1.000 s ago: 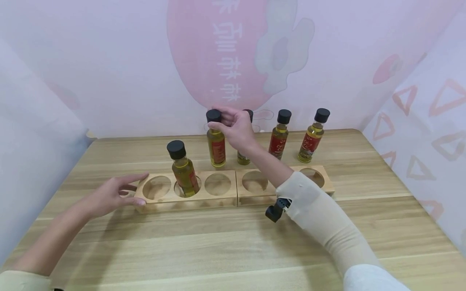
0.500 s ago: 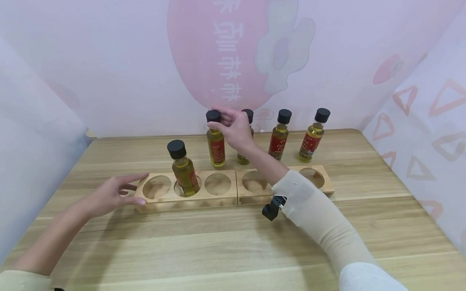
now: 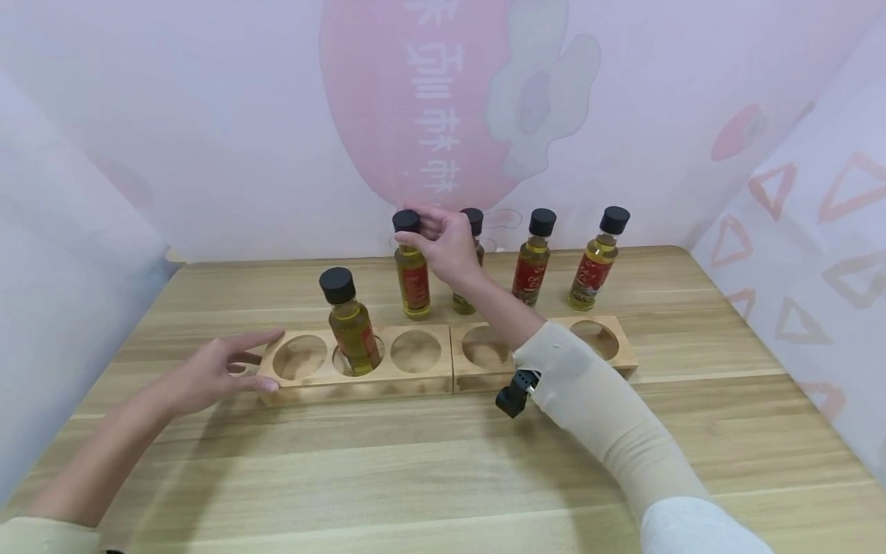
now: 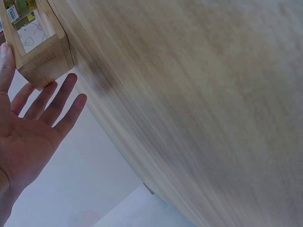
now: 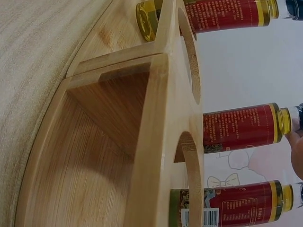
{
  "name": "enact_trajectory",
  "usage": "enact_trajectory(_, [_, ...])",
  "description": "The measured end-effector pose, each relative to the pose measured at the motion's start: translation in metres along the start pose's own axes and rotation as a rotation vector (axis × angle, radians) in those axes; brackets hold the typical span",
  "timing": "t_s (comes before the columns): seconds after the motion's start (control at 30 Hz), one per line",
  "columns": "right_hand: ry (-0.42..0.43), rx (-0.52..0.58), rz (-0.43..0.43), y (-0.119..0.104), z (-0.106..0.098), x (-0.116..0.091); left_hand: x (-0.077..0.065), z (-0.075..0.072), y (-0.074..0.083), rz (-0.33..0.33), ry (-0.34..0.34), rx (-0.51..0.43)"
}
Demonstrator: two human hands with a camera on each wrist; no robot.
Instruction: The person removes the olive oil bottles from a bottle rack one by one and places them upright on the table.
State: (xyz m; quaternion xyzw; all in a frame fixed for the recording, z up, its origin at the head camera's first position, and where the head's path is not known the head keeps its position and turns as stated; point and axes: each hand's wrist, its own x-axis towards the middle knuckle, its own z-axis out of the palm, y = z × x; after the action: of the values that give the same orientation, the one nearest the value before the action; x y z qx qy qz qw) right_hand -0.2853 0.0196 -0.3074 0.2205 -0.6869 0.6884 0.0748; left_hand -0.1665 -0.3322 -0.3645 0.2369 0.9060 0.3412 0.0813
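My left hand (image 3: 214, 377) holds the left end of a light wooden bottle rack (image 3: 388, 388), thumb at the front corner and forefinger at the back. In the left wrist view its other fingers (image 4: 65, 97) spread beside the end wall. Behind the rack my right hand (image 3: 450, 246) grips an olive oil bottle (image 3: 415, 288) by its black cap and neck. This bottle stands upright; in the right wrist view its red label (image 5: 241, 125) shows, the thumb at its neck. Another oil bottle (image 3: 354, 331) leans slightly in the rack's second hole from the left.
A second rack (image 3: 623, 358) with round holes adjoins the first on the right. Behind it stand more oil bottles, one (image 3: 467, 304) partly hidden by my right hand, others (image 3: 529, 273) further right. A small black device (image 3: 515, 394) hangs at my right wrist.
My right forearm has shifted slightly left while the hand stays at the bottle's cap. The left hand, racks and bottles keep their places.
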Motion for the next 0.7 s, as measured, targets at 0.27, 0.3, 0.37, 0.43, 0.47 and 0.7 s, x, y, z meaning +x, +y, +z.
enact_trajectory(0.27, [-0.004,0.000,0.014,0.0013,0.0037,0.0018,-0.0001,0.0007,0.0001,0.010,0.005,0.012])
enact_trajectory(0.3, [-0.005,-0.001,0.016,0.0013,0.0042,0.0020,-0.0001,0.0008,0.0000,0.010,0.005,0.012])
enact_trajectory(0.37, [-0.008,0.000,0.017,0.0012,0.0051,0.0023,-0.0002,0.0008,0.0002,0.006,0.004,0.011])
enact_trajectory(0.43, [-0.009,0.000,0.011,0.0013,0.0058,0.0028,-0.0003,0.0008,0.0003,0.002,0.002,0.010])
enact_trajectory(0.47, [-0.009,0.001,0.009,0.0013,0.0061,0.0030,-0.0003,0.0007,0.0004,0.000,0.002,0.008])
enact_trajectory(0.7, [-0.007,0.002,0.003,0.0035,0.0081,0.0044,-0.0006,0.0005,0.0006,-0.007,-0.004,0.011])
